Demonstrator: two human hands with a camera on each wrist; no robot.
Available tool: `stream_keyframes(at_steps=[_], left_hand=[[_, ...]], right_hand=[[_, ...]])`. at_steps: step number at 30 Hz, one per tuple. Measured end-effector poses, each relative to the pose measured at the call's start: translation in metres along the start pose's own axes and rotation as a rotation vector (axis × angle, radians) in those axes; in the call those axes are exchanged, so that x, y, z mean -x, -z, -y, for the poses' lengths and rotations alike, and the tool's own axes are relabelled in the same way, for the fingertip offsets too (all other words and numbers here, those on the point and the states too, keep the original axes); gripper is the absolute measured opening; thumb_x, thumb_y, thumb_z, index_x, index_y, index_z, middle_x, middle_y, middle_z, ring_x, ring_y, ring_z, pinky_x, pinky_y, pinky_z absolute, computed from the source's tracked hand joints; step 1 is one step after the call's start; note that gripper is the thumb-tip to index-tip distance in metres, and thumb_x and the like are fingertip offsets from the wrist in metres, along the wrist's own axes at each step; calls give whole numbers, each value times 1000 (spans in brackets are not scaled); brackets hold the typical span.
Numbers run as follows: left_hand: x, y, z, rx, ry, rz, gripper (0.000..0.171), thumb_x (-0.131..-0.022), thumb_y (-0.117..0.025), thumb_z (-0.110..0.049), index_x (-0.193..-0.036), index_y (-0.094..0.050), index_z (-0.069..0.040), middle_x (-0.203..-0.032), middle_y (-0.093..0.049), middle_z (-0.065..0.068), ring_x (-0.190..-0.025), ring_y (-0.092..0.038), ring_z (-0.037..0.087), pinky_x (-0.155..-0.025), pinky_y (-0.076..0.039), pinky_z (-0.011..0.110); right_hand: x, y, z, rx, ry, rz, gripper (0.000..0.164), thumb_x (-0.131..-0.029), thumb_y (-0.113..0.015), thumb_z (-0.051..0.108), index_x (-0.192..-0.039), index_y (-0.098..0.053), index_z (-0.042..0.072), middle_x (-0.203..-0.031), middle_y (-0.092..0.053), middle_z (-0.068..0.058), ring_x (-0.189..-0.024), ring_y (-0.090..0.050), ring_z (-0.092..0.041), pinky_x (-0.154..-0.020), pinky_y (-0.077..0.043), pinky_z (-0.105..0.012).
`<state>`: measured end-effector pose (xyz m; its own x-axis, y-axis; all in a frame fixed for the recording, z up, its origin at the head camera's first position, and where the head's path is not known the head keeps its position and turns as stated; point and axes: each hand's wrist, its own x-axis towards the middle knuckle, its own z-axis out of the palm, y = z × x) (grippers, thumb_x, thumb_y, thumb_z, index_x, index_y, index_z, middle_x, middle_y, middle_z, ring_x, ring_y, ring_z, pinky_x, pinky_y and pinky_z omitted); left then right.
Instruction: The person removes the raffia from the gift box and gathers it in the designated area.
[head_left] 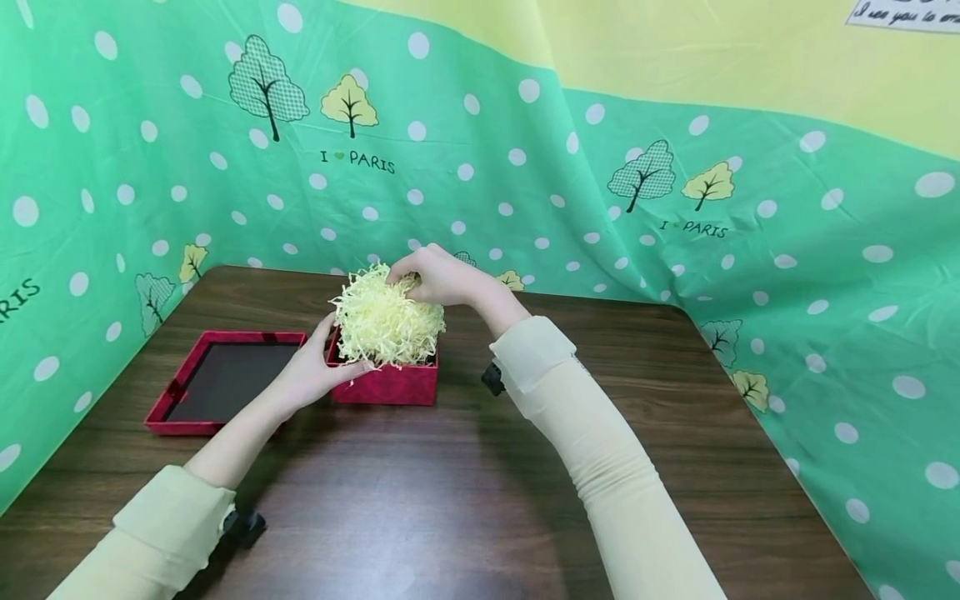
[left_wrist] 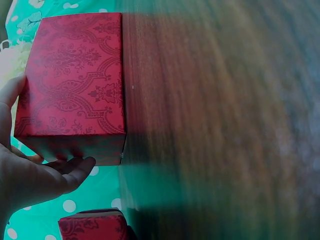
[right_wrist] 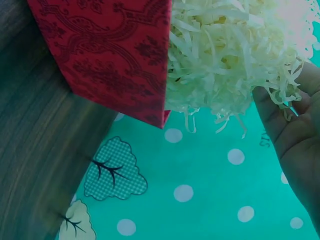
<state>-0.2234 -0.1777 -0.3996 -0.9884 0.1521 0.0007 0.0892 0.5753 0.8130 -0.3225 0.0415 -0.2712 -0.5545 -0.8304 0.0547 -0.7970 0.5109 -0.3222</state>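
A red box (head_left: 386,387) with a dark floral pattern stands on the table, heaped above its rim with pale yellow shredded paper (head_left: 382,321). My left hand (head_left: 311,371) holds the box at its left side, thumb over the front rim and fingers along the side wall. In the left wrist view, the patterned front (left_wrist: 75,75) of the box fills the upper left. From above, my right hand (head_left: 438,275) pinches strands at the top of the heap. Strands hang between its thumb and fingers in the right wrist view, beside the box wall (right_wrist: 115,55).
Left of the box lies a shallow red lid (head_left: 232,379), its black inside facing up. Both stand on a dark wood table (head_left: 420,500). A green polka-dot cloth (head_left: 480,167) with printed trees hangs behind and along the sides.
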Motion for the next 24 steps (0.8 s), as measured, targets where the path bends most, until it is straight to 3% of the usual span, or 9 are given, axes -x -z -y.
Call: stream_keyframes(at_steps=[4, 6, 8, 11, 14, 17, 20, 22, 24], left_hand=[[0, 0, 0, -15, 9, 7, 112, -77, -69, -57, -153, 2, -16, -156, -17, 16, -141, -18, 40, -106, -26, 62], [0, 0, 1, -14, 10, 9, 112, -77, -69, -58, -153, 1, -16, -156, -15, 15, -141, -18, 40, -106, -26, 62], [0, 0, 1, -12, 8, 10, 111, -77, -69, -58, -153, 1, -17, -157, -14, 13, -141, -17, 39, -105, -26, 62], [0, -1, 3, -10, 9, 8, 111, -76, -69, -59, -153, -1, -18, -157, -14, 12, -141, -18, 39, -105, -27, 63], [0, -1, 3, -7, 2, 5, 109, -76, -70, -57, -153, -2, -19, -157, -15, 13, -141, -18, 38, -105, -27, 63], [-1, -1, 3, -5, -8, -1, 106, -77, -71, -54, -153, -4, -22, -156, -15, 13, -141, -18, 38, -105, -26, 63], [-1, -1, 3, 0, -9, -4, 104, -78, -71, -52, -153, -5, -25, -156, -15, 13, -141, -18, 39, -105, -26, 63], [-2, -1, 3, 1, -3, -3, 104, -77, -71, -53, -153, -4, -26, -157, -15, 12, -141, -18, 39, -105, -26, 64], [-1, -1, 3, 4, -1, -2, 105, -77, -71, -54, -153, -4, -25, -157, -15, 12, -141, -18, 40, -105, -26, 64]], right_hand=[[1, 5, 0, 2, 4, -6, 40, -81, -56, -7, -115, -68, 8, -113, -67, -3, -55, -40, -10, -74, -43, -21], [2, 7, -1, -3, 4, -7, 40, -80, -55, -7, -114, -68, 9, -113, -67, -2, -65, -49, -12, -72, -42, -22], [2, 10, -1, -12, 4, -10, 40, -80, -55, -7, -113, -69, 9, -112, -67, -2, -83, -58, -11, -79, -44, -20], [3, 13, -1, -14, 11, -20, 40, -78, -55, -8, -112, -69, 8, -111, -68, -2, -97, -60, -13, -87, -43, -19], [5, 17, 1, -15, 15, -23, 41, -78, -54, -8, -113, -69, 8, -111, -67, -3, -79, -58, -12, -80, -45, -20], [8, 22, 3, -13, 11, -23, 41, -79, -54, -8, -114, -68, 7, -112, -67, -4, -58, -43, -12, -66, -43, -22], [12, 28, 6, -11, -4, -24, 41, -79, -53, -8, -116, -67, 7, -113, -67, -4, -55, -40, -12, -72, -44, -24], [14, 32, 8, 11, -10, -32, 41, -79, -54, -6, -115, -68, 9, -113, -67, -2, -61, -45, -11, -84, -40, -25], [15, 36, 9, 21, -11, -38, 41, -79, -55, -6, -115, -68, 9, -112, -68, -1, -64, -47, -12, -88, -39, -27]])
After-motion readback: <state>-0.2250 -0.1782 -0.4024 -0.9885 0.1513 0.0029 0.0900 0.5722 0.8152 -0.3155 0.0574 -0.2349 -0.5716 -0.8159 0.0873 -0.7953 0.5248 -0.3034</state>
